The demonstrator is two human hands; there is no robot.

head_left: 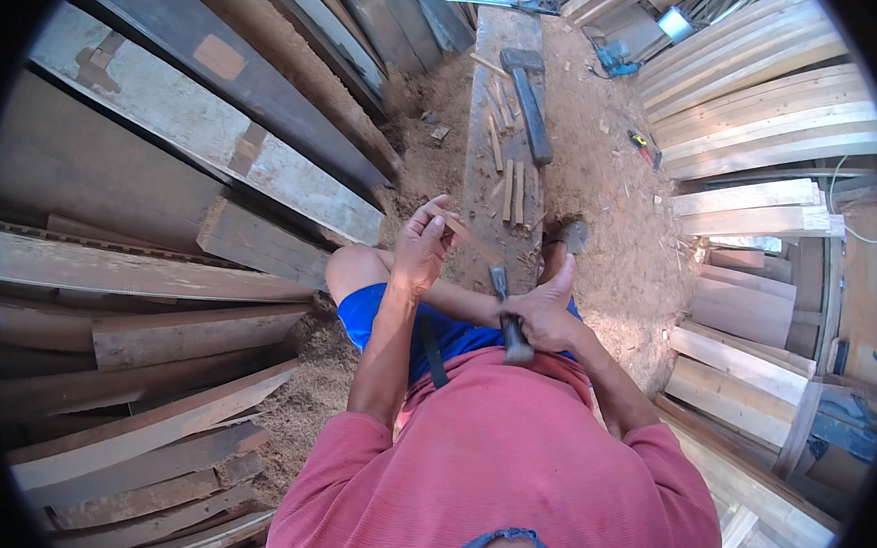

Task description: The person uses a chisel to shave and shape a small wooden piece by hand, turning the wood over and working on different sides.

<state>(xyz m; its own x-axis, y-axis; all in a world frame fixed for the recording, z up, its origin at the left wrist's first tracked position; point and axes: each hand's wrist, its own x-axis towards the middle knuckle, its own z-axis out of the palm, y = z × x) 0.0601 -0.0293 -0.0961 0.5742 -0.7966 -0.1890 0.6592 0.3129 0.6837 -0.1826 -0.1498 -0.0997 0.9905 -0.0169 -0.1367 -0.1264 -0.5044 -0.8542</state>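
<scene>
gripping a thin wood sliver (468, 238) over the bench's (491, 128) near end, the left hand (422, 245) pinched it; the right hand (543, 314) closed around a chisel (508, 312).

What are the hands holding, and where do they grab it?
Left hand pinches a thin wooden sliver by its near end; right hand grips a dark-handled chisel around its handle.

Red-pink shirt (508, 456), blue shorts (362, 315), brown weathered planks (151, 269), tan sawdust floor (612, 184), dark mallet (529, 95), pale boards (764, 122).
</scene>
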